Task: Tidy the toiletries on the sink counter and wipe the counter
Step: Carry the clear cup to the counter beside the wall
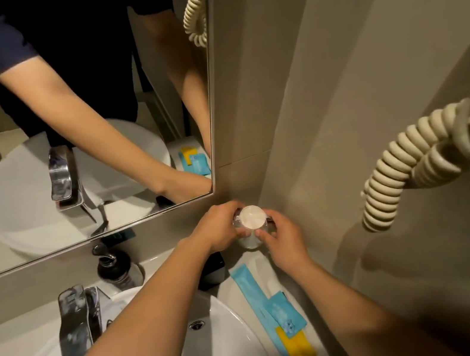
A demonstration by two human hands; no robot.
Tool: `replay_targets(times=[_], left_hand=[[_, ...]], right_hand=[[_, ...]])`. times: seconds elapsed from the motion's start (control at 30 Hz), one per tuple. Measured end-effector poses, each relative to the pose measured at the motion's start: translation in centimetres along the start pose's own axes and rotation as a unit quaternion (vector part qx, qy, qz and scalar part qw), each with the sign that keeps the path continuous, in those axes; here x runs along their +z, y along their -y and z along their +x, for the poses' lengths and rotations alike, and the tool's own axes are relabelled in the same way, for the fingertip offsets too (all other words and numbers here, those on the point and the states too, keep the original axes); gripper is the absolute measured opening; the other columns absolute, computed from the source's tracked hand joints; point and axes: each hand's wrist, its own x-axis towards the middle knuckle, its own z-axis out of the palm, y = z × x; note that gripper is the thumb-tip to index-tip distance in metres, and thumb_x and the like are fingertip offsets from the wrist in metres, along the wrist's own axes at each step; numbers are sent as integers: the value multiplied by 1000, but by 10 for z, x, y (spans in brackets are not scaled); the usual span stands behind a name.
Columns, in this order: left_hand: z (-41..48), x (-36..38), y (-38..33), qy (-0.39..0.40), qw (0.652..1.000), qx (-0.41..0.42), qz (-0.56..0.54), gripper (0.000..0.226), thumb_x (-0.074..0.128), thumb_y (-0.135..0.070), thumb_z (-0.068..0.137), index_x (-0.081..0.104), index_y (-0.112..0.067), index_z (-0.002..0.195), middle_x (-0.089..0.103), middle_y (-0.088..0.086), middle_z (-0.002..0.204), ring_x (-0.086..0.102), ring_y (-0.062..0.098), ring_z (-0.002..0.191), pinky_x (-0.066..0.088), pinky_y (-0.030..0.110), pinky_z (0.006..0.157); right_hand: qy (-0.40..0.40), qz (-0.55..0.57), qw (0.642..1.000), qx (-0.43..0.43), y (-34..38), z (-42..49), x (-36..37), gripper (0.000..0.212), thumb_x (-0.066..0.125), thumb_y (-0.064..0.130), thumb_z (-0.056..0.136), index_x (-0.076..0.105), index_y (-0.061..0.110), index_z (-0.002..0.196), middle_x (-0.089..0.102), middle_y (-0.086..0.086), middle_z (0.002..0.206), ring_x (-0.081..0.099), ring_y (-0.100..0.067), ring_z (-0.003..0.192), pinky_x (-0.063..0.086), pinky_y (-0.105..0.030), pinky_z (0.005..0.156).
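A clear glass tumbler (253,220) with a round white paper cap stands in the back right corner of the counter. My left hand (220,227) grips its left side and my right hand (282,238) holds its front right side. On the white counter (238,290) in front of it lie a long blue packet (252,292), a shorter blue sachet (286,313) and a yellow sachet (299,351), overlapping in a row. A dark pump bottle (116,269) stands behind the tap. A black object (212,271) sits partly hidden under my left forearm.
The white basin (223,330) fills the lower left, with a chrome tap (77,324) at its back. A mirror (74,112) covers the back wall. A coiled cream cord (407,166) hangs from the right wall above the counter.
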Motion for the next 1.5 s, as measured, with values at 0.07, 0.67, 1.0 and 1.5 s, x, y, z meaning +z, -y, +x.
replay_targets(times=[0.07, 0.67, 1.0, 1.5], left_hand=[[5, 3, 4, 9, 1000, -6, 17, 59, 86, -30, 78, 60, -20, 130, 70, 4, 121, 64, 24, 108, 52, 44, 96], [16, 8, 6, 25, 998, -14, 53, 52, 83, -27, 81, 60, -19, 128, 71, 5, 118, 66, 27, 107, 54, 43, 96], [-85, 3, 6, -228, 968, -98, -36, 63, 71, -41, 92, 51, -13, 145, 57, 7, 145, 54, 27, 132, 45, 40, 109], [-188, 46, 55, -250, 942, -202, 94, 59, 42, -39, 106, 37, -4, 152, 35, 16, 163, 21, 31, 155, 21, 48, 125]], right_hand=[[-1, -4, 1000, 9, -4, 3, 6, 42, 72, 11, 92, 63, 21, 131, 67, 1, 126, 63, -16, 113, 54, -42, 101], [-17, -2, 999, 47, -16, 16, 23, 55, 68, 13, 96, 47, 12, 147, 61, -9, 140, 58, -24, 127, 48, -43, 108], [-41, -8, 999, 33, -17, -38, 9, 57, 70, 24, 95, 49, 19, 148, 59, -3, 143, 55, -22, 131, 45, -39, 110], [95, -86, 990, 57, -33, -105, 19, 50, 62, 46, 97, 49, 30, 144, 57, 6, 144, 63, -19, 119, 56, -38, 95]])
